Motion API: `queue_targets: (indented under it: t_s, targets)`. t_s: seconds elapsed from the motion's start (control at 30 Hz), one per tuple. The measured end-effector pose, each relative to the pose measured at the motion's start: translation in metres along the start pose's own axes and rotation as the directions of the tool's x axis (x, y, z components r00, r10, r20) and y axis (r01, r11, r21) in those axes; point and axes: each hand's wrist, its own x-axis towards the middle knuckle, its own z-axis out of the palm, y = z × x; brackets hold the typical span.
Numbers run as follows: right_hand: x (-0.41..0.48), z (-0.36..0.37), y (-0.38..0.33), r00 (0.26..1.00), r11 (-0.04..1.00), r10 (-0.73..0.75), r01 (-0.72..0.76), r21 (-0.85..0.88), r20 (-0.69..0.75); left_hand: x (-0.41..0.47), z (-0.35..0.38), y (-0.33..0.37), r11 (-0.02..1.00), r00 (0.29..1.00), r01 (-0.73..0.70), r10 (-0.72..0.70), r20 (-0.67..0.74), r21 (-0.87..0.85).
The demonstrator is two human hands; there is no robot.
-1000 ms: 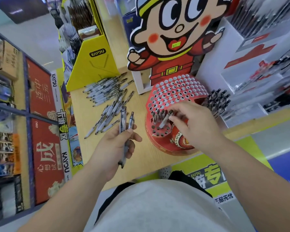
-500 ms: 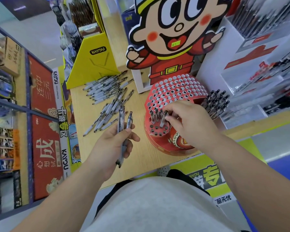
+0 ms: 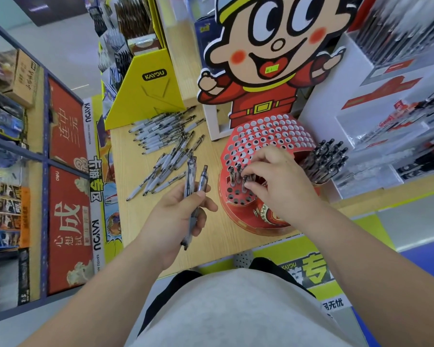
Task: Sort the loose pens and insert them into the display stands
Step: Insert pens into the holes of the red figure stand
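Head view. Standing pens [image 3: 237,175] sit upright in the near left holes of the red stand [image 3: 268,136]. The right hand [image 3: 278,181] is over them, fingers curled down onto their tops; cannot tell whether it pinches one or only presses. The left hand [image 3: 178,216] grips a few spare pens [image 3: 191,171], thumb across the barrels. Loose pens [image 3: 161,149] lie far left on the table [image 3: 135,214]. Risks: crowded fingers could tilt the neighbouring pens or miss a hole; a slack thumb could let the bundle slip.

Red display stand [image 3: 268,136] dotted with white-ringed holes, yellow box [image 3: 145,93], pale woodgrain table [image 3: 135,216]
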Motion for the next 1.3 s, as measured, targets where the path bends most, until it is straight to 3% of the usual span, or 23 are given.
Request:
queue_targets:
  t_s: [0.3, 0.43, 0.53, 0.6, 0.83, 0.97, 1.03, 1.13, 1.3]
  targets:
    - [-0.002, 0.0, -0.005, 1.0, 1.0, 0.001, -0.002, -0.019, -0.021, -0.01, 0.006, 0.004, 0.998, 0.994, -0.049, 0.045, 0.104, 0.032]
    - [-0.006, -0.017, -0.024, 0.992, 0.977, 0.077, -0.055, 0.207, -0.101, -0.014, 0.009, 0.01, 0.998, 0.979, -0.069, 0.069, 0.192, -0.01]
    - [-0.008, -0.032, -0.038, 0.985, 0.798, 0.124, -0.169, 0.579, 0.117, -0.016, 0.012, 0.014, 0.996, 0.956, -0.072, 0.082, 0.281, -0.047]
    - [-0.008, -0.038, -0.04, 0.972, 0.673, 0.086, -0.22, 0.706, 0.221, -0.017, 0.014, 0.017, 0.995, 0.94, -0.068, 0.086, 0.33, -0.066]
    - [-0.014, -0.038, -0.039, 0.958, 0.542, 0.11, -0.282, 0.792, 0.266, -0.016, 0.018, 0.02, 0.999, 0.928, -0.031, 0.042, 0.369, -0.034]
    - [-0.013, -0.042, -0.038, 0.946, 0.477, 0.235, -0.313, 0.821, 0.224, -0.011, 0.015, 0.016, 1.0, 0.965, -0.011, 0.014, 0.262, -0.014]
    - [-0.009, -0.047, -0.035, 0.938, 0.495, 0.306, -0.3, 0.815, 0.16, -0.008, 0.011, 0.011, 0.999, 0.988, 0.007, -0.015, 0.152, 0.052]
    - [-0.001, -0.053, -0.028, 0.937, 0.631, 0.35, -0.255, 0.732, 0.025, -0.005, 0.002, 0.002, 0.997, 0.999, 0.044, -0.045, 0.014, 0.068]
    - [0.006, -0.039, -0.024, 0.972, 0.871, 0.23, -0.182, 0.456, -0.052, -0.004, -0.011, -0.007, 0.997, 0.997, 0.054, -0.051, -0.063, 0.049]
